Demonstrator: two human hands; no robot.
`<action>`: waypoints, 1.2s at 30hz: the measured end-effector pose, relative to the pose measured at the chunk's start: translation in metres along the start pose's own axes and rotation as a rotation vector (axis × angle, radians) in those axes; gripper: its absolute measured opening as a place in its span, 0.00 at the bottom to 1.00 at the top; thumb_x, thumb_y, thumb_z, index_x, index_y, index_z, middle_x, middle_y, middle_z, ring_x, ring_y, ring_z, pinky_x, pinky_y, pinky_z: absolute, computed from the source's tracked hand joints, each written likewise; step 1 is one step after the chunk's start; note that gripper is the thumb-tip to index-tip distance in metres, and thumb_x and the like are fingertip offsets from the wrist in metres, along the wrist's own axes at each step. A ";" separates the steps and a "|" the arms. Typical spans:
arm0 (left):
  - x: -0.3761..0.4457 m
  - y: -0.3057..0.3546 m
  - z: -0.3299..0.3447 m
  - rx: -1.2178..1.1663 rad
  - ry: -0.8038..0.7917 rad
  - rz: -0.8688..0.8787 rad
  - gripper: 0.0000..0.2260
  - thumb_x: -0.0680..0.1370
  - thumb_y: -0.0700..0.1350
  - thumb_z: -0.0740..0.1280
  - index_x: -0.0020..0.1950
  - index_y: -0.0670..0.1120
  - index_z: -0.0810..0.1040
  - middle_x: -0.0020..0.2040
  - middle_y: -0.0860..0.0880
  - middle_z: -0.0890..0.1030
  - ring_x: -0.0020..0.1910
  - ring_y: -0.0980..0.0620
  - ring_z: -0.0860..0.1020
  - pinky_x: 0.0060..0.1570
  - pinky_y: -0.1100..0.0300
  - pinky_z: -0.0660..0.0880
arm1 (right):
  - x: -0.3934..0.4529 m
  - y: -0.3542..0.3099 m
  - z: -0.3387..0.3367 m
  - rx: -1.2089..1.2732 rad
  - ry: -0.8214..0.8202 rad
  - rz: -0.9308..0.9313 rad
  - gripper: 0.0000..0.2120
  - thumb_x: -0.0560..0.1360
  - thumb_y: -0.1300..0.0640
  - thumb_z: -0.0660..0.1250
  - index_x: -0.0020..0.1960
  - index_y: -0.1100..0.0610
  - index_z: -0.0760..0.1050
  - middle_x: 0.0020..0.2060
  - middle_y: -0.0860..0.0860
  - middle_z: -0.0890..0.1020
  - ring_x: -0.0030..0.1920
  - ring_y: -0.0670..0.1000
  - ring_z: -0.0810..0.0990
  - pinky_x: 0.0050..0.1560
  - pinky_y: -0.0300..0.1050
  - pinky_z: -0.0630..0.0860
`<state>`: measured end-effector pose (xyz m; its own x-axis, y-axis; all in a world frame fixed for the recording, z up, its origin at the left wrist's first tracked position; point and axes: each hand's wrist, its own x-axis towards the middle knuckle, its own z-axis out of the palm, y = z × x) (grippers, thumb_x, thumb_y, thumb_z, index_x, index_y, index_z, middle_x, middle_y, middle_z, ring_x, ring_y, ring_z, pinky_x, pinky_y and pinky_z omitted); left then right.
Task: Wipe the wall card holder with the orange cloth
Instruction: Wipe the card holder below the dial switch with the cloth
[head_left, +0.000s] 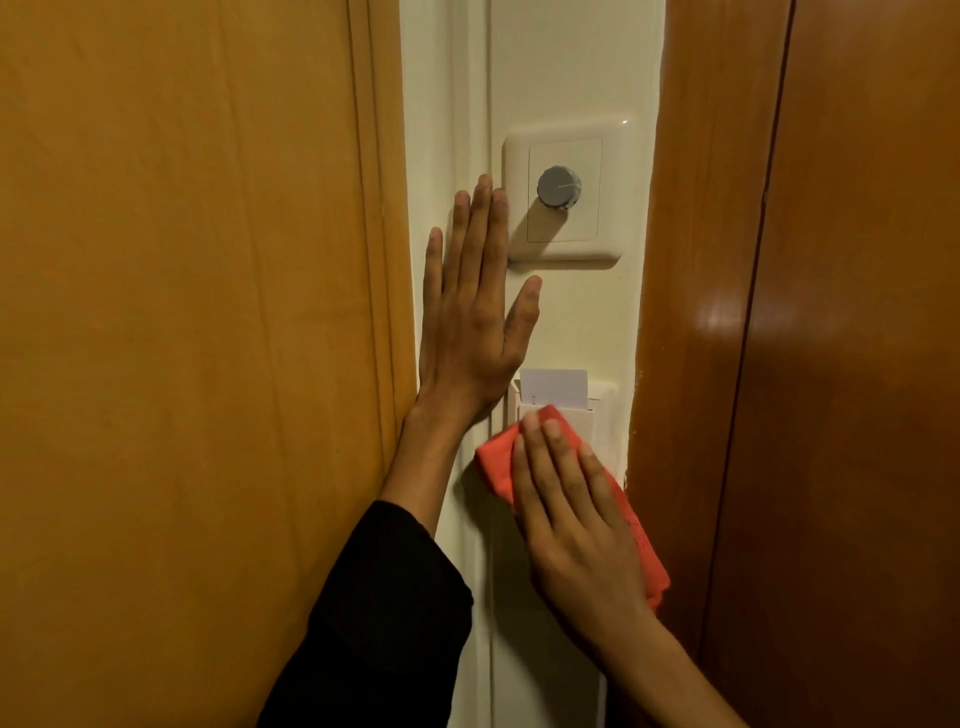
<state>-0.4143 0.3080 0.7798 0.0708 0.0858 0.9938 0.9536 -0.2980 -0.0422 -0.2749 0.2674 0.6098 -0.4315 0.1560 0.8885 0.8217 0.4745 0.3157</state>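
The white wall card holder (602, 415) is mounted low on a narrow cream wall strip, with a white card (554, 385) sticking up out of its slot. My right hand (571, 525) presses the orange cloth (498, 462) flat against the holder's front, covering most of it. The cloth spreads out to the left of my fingers and down to the right past my palm. My left hand (472, 312) lies flat and open on the wall just above and left of the holder, fingers pointing up.
A white switch plate (615, 192) with a grey round knob (558, 187) sits above the holder, beside my left fingertips. A light wooden panel (182, 338) borders the wall strip on the left. A dark glossy wooden door frame (779, 338) borders it on the right.
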 end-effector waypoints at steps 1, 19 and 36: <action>0.000 0.000 -0.001 -0.010 -0.002 -0.002 0.30 0.85 0.56 0.50 0.83 0.42 0.52 0.84 0.42 0.54 0.85 0.44 0.52 0.83 0.45 0.45 | -0.012 0.006 -0.001 -0.026 -0.022 -0.046 0.25 0.85 0.58 0.47 0.81 0.63 0.49 0.82 0.61 0.46 0.83 0.60 0.45 0.82 0.57 0.40; -0.001 0.000 0.000 -0.003 0.009 0.000 0.30 0.85 0.54 0.52 0.83 0.41 0.51 0.84 0.42 0.53 0.85 0.45 0.51 0.83 0.48 0.42 | 0.010 0.011 -0.015 0.123 0.071 0.191 0.37 0.80 0.55 0.66 0.80 0.65 0.50 0.82 0.62 0.50 0.82 0.61 0.49 0.83 0.57 0.45; 0.000 0.001 0.000 -0.021 0.014 -0.014 0.31 0.85 0.57 0.49 0.83 0.41 0.53 0.84 0.42 0.54 0.85 0.44 0.52 0.83 0.46 0.45 | -0.005 0.003 -0.018 0.291 0.017 0.235 0.35 0.81 0.57 0.64 0.80 0.65 0.49 0.81 0.60 0.51 0.83 0.60 0.48 0.81 0.61 0.53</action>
<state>-0.4136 0.3073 0.7797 0.0534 0.0770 0.9956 0.9481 -0.3169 -0.0264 -0.2639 0.2525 0.6122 -0.2355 0.2769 0.9316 0.7561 0.6545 -0.0034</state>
